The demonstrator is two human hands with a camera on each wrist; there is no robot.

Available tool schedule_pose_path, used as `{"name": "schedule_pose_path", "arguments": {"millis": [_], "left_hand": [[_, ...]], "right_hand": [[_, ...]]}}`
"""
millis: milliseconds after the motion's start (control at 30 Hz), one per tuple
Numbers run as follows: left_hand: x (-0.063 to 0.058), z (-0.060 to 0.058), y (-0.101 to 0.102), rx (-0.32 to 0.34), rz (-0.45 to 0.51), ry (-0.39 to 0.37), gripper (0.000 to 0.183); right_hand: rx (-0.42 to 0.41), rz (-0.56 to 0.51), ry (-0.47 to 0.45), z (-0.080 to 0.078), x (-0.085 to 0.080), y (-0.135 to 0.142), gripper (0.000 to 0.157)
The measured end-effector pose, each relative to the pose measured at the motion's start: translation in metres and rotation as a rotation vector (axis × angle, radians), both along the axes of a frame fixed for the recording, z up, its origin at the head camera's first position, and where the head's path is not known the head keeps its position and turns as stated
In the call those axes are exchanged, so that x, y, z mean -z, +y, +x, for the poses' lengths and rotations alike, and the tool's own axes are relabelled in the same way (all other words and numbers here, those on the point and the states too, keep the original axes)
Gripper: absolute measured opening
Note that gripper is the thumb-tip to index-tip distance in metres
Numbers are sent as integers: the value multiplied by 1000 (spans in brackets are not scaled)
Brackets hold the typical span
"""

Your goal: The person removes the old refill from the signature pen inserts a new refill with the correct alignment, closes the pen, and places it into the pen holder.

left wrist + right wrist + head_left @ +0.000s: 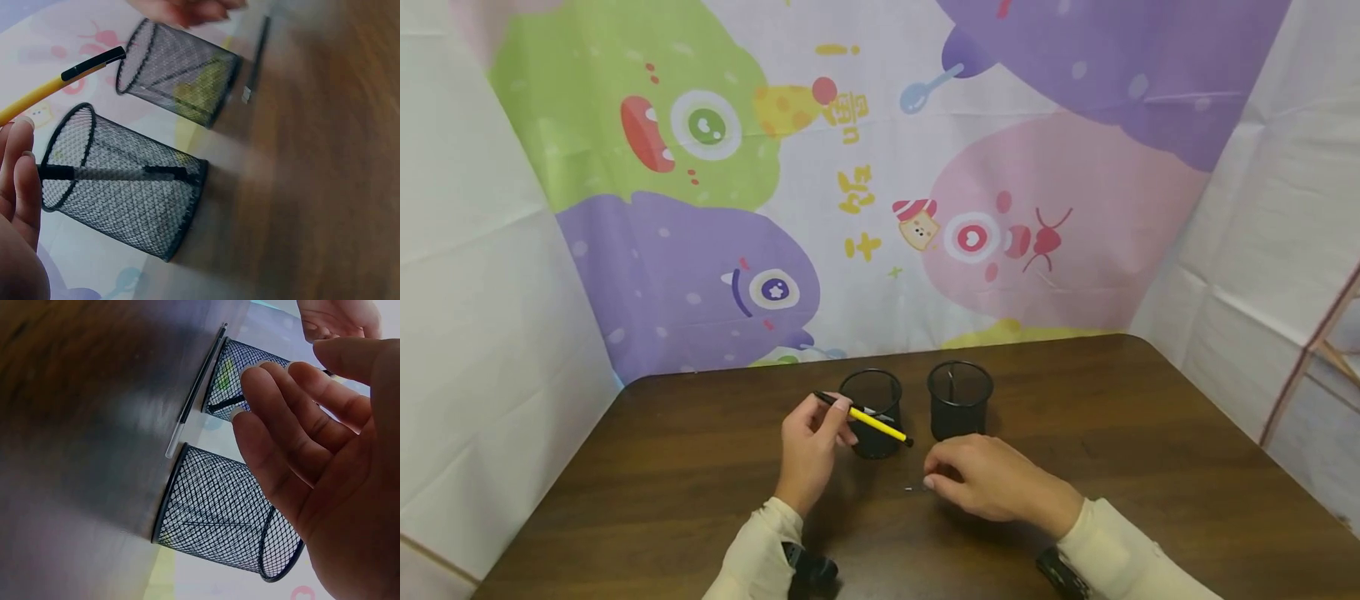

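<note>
Between thumb and fingers, my left hand (812, 442) pinches a yellow pen (880, 423) with black ends, held slantwise above the left black mesh pen cup (137, 194). A pen with black and grey parts (112, 174) shows at that cup, seemingly inside it. My right hand (992, 477), fingers loosely bent, hovers in front of the right mesh cup (215, 512). The right wrist view shows nothing in its grasp. Beneath it a slim black stick with a clear end (199, 390) lies on the table, mostly hidden by the hand in the head view.
Both cups stand upright side by side on the dark wooden table (700, 467). Something thin (951, 385) leans inside the right cup. A cartoon-printed cloth (880, 308) hangs behind the table's back edge, with pale cloth at both sides.
</note>
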State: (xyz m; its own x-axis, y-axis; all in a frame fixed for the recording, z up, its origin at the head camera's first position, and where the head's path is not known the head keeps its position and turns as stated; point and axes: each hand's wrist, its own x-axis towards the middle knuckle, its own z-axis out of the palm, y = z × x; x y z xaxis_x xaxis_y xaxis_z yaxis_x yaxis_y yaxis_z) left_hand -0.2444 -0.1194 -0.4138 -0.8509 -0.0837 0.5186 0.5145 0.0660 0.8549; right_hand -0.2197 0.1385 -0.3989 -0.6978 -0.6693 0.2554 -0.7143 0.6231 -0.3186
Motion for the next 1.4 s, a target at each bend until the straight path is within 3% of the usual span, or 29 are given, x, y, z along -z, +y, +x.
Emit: {"name": "schedule_pose_path", "arguments": {"millis": [200,400,700,967,1200,1400], "left_hand": [[-22,7,4,-15,75,25,14],[-13,-3,0,-47,100,-17,18],[-31,7,4,-82,67,17,18],[-12,-15,-1,-116,85,8,20],[-12,-21,-4,-122,153,10,25],[-14,-23,-5,-144,95,-6,22]], "right_hand": [[3,1,-6,0,1,1,5],[6,3,-9,-1,2,1,6],[7,10,-48,-1,3,1,8],[10,15,-66,-1,3,2,9],[-1,8,-64,-1,2,1,8],[0,15,-77,0,1,2,7]]}}
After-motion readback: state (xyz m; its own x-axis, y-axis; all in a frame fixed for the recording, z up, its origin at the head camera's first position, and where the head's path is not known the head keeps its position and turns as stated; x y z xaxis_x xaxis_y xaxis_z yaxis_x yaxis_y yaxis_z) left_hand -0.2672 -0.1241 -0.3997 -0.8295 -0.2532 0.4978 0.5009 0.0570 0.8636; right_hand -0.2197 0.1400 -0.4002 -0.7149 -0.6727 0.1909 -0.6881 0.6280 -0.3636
